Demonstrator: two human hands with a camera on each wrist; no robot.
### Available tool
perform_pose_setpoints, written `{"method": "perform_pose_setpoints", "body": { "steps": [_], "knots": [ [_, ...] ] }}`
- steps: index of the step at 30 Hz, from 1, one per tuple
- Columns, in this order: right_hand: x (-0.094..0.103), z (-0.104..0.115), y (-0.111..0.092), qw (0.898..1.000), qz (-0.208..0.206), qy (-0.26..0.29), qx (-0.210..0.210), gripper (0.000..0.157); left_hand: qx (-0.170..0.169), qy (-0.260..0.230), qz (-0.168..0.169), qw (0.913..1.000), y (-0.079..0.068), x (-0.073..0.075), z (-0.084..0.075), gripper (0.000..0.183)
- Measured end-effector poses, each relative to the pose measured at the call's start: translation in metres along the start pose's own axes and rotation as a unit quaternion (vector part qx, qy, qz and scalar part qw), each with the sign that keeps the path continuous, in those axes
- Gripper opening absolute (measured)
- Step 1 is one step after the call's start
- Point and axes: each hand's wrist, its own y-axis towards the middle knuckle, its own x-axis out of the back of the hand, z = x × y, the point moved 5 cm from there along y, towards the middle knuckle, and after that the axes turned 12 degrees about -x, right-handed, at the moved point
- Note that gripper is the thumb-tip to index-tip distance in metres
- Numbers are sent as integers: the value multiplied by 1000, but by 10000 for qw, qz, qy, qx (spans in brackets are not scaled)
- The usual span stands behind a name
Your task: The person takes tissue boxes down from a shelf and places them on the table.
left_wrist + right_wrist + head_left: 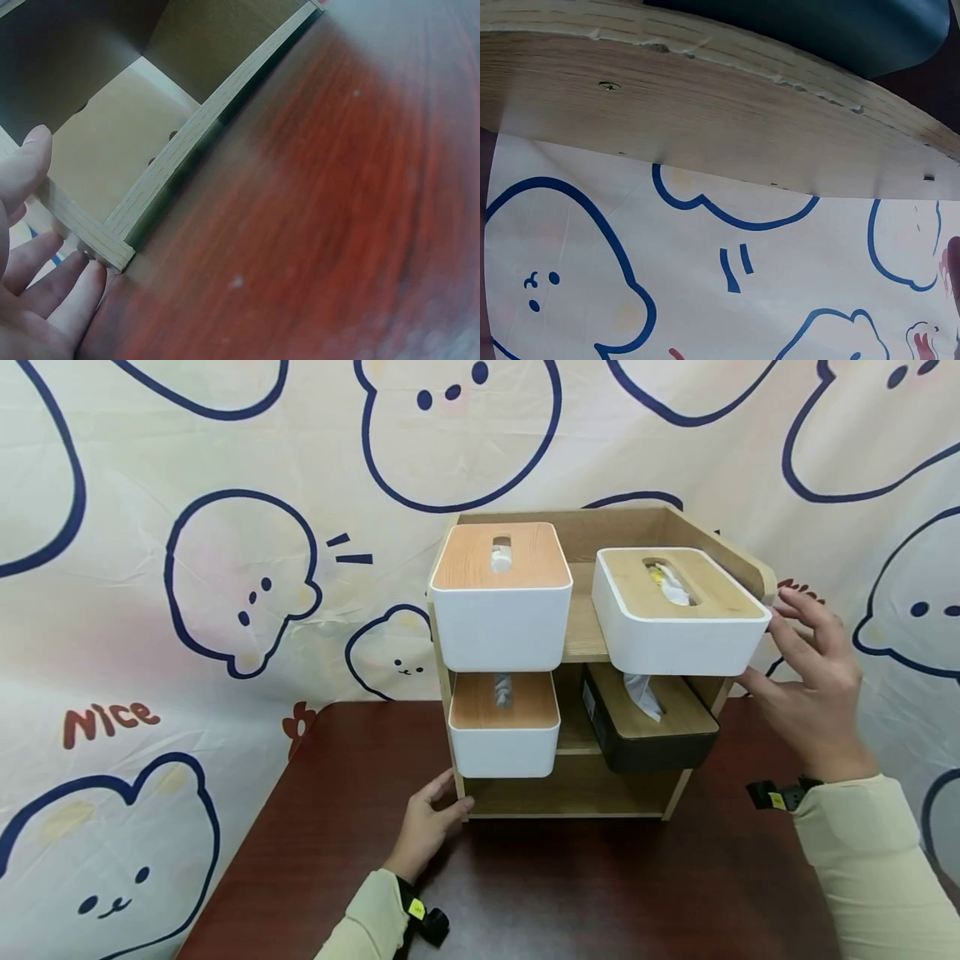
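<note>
Wooden shelf (566,788) stands between your hands. Your left hand (425,827) pinches its lower front corner, thumb inside the panel, fingers outside. Your right hand (817,693) is at the upper right side, fingers bent; can't tell whether they grip. Wide white box (678,645) just left of it, black box (660,753) lower. Step reads as steadying the loaded shelf; any move calls for matched, level pressure.

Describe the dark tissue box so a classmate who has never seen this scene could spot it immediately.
Find the wooden shelf unit standing on the dark red table. On its middle shelf, seen from the front, take the right-hand tissue box, below a white box. Its dark sides set it apart: the other three boxes have white sides.
</note>
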Motion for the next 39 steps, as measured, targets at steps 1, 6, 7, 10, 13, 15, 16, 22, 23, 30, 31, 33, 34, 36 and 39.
{"method": "perform_pose_setpoints", "body": {
  "steps": [1, 6, 7, 10, 13, 15, 16, 22, 23, 30, 31, 33, 34, 36, 39],
  "knots": [
    [0, 3, 0, 10000, -10, 28, 11, 70, -19, 1, 9, 10000, 0, 0, -1, 62],
    [1, 7, 3, 9997, -178, 135, 133, 72, -40, -51, 32, 10000, 0, 0, -11, 62],
    [0, 5, 3, 9995, -201, 160, 156, 74, -36, -24, 30, 10000, -1, 0, -16, 61],
    [0, 1, 5, 9993, -206, 209, 211, 81, -4, -21, 25, 10000, 0, 0, -21, 59],
    [-1, 2, 6, 9990, -151, 308, 297, 81, 8, -25, -2, 10000, 1, 0, -16, 59],
    [-2, 6, 8, 9984, -136, 389, 391, 79, -33, -72, -26, 10000, 2, -1, -9, 60],
    [-2, 8, 8, 9982, -124, 393, 440, 78, -60, -80, -33, 9999, 3, -1, -7, 60],
    [-4, 17, 10, 9977, 16, 408, 540, 72, -86, -70, -50, 9999, 4, -1, 1, 60],
    [-4, 17, 10, 9977, 49, 400, 537, 71, -80, -67, -50, 9999, 4, -1, 1, 60],
    [-6, 13, 14, 9955, 275, 22, 910, 73, -65, -131, -4, 9999, 1, -2, 1, 60],
    [-6, 13, 15, 9944, 333, -22, 1005, 72, -52, -151, 19, 9999, 1, -2, -3, 60],
    [-7, 11, 17, 9923, 451, -74, 1151, 70, -29, -107, 42, 9999, -1, -2, -14, 60],
    [-7, 10, 18, 9914, 517, -89, 1202, 69, -21, -74, 60, 10000, -1, -2, -20, 59],
    [-8, 10, 20, 9901, 620, -169, 1248, 70, -7, -1, 116, 9999, -2, -2, -28, 58],
    [-8, 11, 23, 9882, 763, -252, 1300, 70, 10, 50, 119, 9999, 0, -2, -20, 59]
  ]
}}
